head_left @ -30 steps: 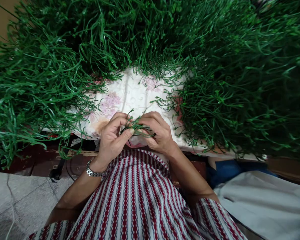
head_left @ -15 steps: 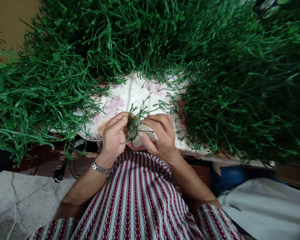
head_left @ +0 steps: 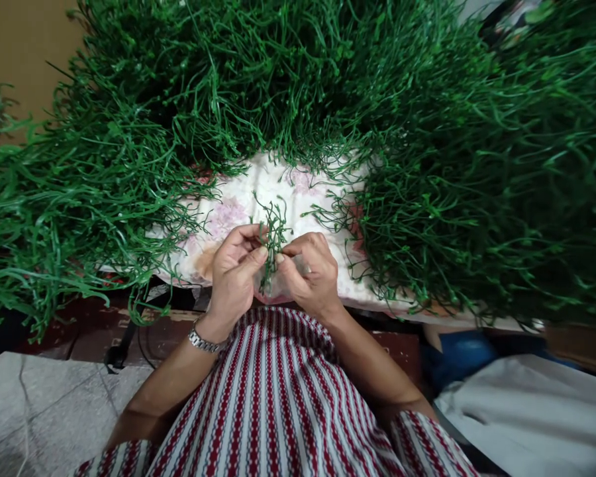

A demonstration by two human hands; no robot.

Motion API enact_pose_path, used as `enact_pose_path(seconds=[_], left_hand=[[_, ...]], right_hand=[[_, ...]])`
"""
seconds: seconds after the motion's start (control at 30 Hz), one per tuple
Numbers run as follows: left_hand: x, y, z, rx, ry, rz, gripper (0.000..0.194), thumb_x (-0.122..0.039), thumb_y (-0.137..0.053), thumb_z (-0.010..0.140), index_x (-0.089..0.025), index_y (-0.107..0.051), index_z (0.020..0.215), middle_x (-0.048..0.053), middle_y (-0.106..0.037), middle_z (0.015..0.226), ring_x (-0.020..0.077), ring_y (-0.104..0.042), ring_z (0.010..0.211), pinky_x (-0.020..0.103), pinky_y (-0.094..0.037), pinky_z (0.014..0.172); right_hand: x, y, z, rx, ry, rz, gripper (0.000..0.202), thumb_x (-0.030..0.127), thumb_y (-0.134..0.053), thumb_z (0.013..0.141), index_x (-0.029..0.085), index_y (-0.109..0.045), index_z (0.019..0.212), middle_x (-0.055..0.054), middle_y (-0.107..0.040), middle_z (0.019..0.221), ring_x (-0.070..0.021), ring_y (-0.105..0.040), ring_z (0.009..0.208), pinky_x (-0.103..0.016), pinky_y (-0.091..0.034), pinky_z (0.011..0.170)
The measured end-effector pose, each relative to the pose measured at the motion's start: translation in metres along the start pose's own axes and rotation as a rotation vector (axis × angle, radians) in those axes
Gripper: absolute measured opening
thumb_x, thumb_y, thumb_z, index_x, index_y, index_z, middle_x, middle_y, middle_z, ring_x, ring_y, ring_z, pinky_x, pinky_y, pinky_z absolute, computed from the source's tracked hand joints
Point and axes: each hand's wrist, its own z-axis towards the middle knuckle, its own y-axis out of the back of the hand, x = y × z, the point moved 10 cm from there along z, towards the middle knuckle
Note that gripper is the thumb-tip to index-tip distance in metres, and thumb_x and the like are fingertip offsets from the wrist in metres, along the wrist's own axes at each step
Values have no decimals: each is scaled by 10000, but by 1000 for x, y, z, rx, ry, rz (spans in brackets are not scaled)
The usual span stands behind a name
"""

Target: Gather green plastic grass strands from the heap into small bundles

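Note:
A small bunch of thin green stems with branching tips (head_left: 275, 228), plastic-looking, stands upright between my hands in front of my body. My left hand (head_left: 234, 268) is closed, with thumb and forefinger pinching the bunch from the left. From the other side my right hand (head_left: 312, 273) closes its thumb and forefinger on the lower part of the same stems. Something pale and see-through, like plastic film (head_left: 281, 286), shows under my right fingers; its exact shape is hidden.
Large heaps of similar green stems (head_left: 79, 199) cover the left, back and right of the table. A floral cloth (head_left: 278, 175) lies on the tabletop. A grey-white cover (head_left: 526, 404) is at the lower right, and a dark metal leg (head_left: 122, 348) stands at the lower left.
The loosely spread stems are now gathered closer together and more upright. My right hand has moved left, its fingertips now against the bunch near my left thumb.

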Motion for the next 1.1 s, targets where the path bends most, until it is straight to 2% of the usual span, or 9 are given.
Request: enact_pose_path(seconds=[0.07, 0.17, 0.23, 0.37, 0.57, 0.77, 0.9, 1.0, 1.1], left_hand=[[-12, 6, -4, -25, -127, 159, 255, -202, -658, 715, -202, -608, 965, 23, -578, 913, 120, -534, 805, 236, -440, 744], [-25, 1, -12, 17, -255, 431, 202, -226, -655, 721, -188, -606, 913, 28, -549, 892, 145, -519, 829, 266, -433, 764], [-20, -2, -14, 75, -206, 499, 142, -217, -634, 736, -180, -593, 866, 20, -551, 844, 142, -518, 804, 262, -433, 744], [-2, 2, -12, 95, -42, 387, 38, -188, -600, 754, -174, -573, 777, -14, -544, 714, 104, -497, 654, 211, -410, 599], [-7, 7, -7, 98, -66, 437, 36, -135, -581, 746, -170, -589, 746, -30, -553, 654, 85, -495, 593, 188, -403, 540], [-34, -7, -14, 114, -337, 736, 255, -90, -502, 779, -180, -611, 991, 14, -593, 838, 113, -553, 745, 232, -457, 664], [-41, -19, -19, 182, -459, 821, 377, -105, -472, 815, -195, -567, 1168, 37, -563, 910, 114, -538, 780, 236, -467, 671], [-40, -22, -18, 225, -455, 877, 389, -138, -503, 813, -200, -557, 1193, 49, -572, 960, 127, -551, 822, 253, -481, 712], [-31, -17, -14, 233, -342, 801, 375, -123, -492, 812, -207, -555, 1172, 33, -596, 941, 112, -561, 776, 233, -480, 679]], right_hand=[[-4, 1, 0, 7, -29, 39, 91, 202, -558, 811, 181, -528, 727, -13, -539, 687, -152, -507, 693, -323, -401, 663], [-5, 2, 0, 17, -36, 78, 80, 192, -565, 803, 180, -528, 733, -10, -533, 693, -150, -506, 698, -318, -402, 661], [-4, 2, 0, 17, -31, 99, 77, 184, -573, 795, 177, -531, 731, -10, -528, 686, -148, -502, 693, -315, -402, 655], [-1, 1, 2, 23, -6, 123, 80, 163, -570, 784, 177, -532, 716, -7, -530, 676, -144, -499, 679, -311, -403, 652], [0, 5, 14, 93, 75, -20, 80, 153, -543, 757, 175, -537, 681, -12, -532, 668, -150, -484, 680, -320, -391, 677], [15, -4, 20, 219, 323, -474, 121, 171, -518, 776, 175, -564, 664, -35, -526, 687, -165, -415, 684, -335, -352, 709], [24, -10, 17, 256, 395, -553, 156, 176, -501, 796, 177, -559, 651, -34, -513, 660, -166, -399, 675, -334, -343, 709], [26, -13, 14, 285, 395, -493, 152, 180, -498, 804, 172, -562, 667, -30, -512, 661, -160, -411, 671, -329, -349, 700], [25, -10, 13, 240, 357, -340, 127, 184, -514, 807, 165, -576, 698, -34, -540, 700, -154, -464, 695, -320, -374, 705]])
